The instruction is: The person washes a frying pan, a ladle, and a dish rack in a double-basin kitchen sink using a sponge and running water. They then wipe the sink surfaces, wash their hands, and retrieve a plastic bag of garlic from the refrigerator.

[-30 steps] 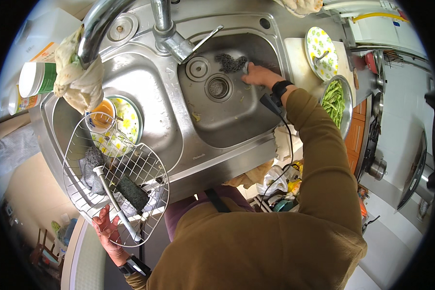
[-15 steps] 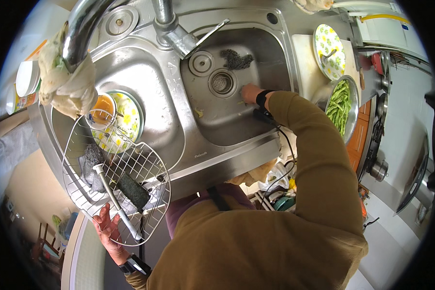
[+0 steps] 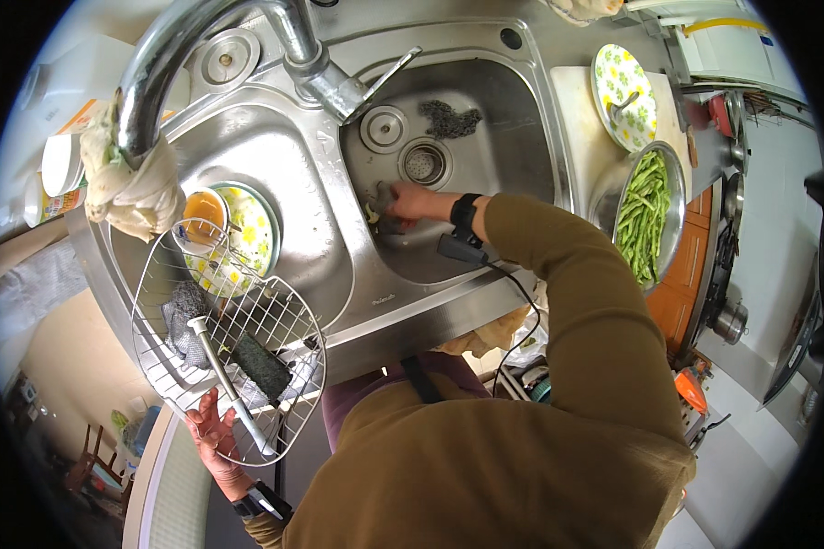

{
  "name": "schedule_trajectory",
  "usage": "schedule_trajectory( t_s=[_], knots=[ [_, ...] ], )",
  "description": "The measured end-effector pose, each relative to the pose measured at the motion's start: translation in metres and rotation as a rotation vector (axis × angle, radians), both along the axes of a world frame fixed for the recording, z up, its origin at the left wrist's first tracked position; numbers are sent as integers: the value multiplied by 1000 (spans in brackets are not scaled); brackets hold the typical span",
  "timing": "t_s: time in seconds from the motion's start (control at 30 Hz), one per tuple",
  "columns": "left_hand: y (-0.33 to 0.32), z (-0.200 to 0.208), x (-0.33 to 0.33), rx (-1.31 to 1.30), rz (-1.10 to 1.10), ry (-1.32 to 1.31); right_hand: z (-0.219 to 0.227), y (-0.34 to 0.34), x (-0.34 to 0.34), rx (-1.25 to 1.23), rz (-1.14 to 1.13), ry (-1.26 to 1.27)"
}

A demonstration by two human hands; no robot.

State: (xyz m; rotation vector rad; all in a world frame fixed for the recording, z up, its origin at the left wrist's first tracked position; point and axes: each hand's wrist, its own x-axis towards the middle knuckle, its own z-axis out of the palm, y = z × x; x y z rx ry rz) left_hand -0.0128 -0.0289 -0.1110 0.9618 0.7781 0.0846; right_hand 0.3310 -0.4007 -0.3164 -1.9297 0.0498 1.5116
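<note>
My left hand [image 3: 213, 428] is at the lower left rim of a wire basket [image 3: 313, 373], its fingers apart; I cannot tell whether it bears any of the basket's weight. In the basket lie a dark scouring pad [image 3: 261, 368], a grey mesh cloth [image 3: 185, 322] and a white-and-grey handle [image 3: 220, 371]. Down in the right sink basin [image 3: 508, 137], my right hand [image 3: 414, 203] has its fingers bunched against the bottom, below the drain [image 3: 424, 163]. Something grey shows at its fingertips, too unclear to name, with small pale scraps [image 3: 372, 212] beside it.
A steel wool scourer [image 3: 450, 119] and a drain lid [image 3: 384, 129] lie in the right basin. The left basin holds plates [image 3: 264, 224] and an orange-tinted bowl [image 3: 203, 215]. A cloth-wrapped faucet [image 3: 165, 73] arches above. Right: a bowl of green beans [image 3: 645, 215] and a patterned plate [image 3: 624, 91].
My right hand has moved left across the basin floor, from beside the drain to the scraps near the divider. My left hand has kept its place at the basket. The view has shifted slightly.
</note>
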Motion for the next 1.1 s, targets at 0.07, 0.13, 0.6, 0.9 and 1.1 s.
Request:
schedule_trajectory(
  t_s=[0.07,0.13,0.6,0.9,1.1],
  knots=[
    [-1,0,0,1,5,-2,8,-4,19,-83,-30,-131],
    [-1,0,0,-5,8,-10,5,-3,35,-149,-146,-230],
    [-5,2,1,28,29,23,-35,29,30,15,592,-677],
    [-3,-2,-4,17,18,-24,-45,15,-13,50,-86,625],
    [-3,-5,-7,18,2,-37,38,3,-14,412,-347,788]
  ],
)
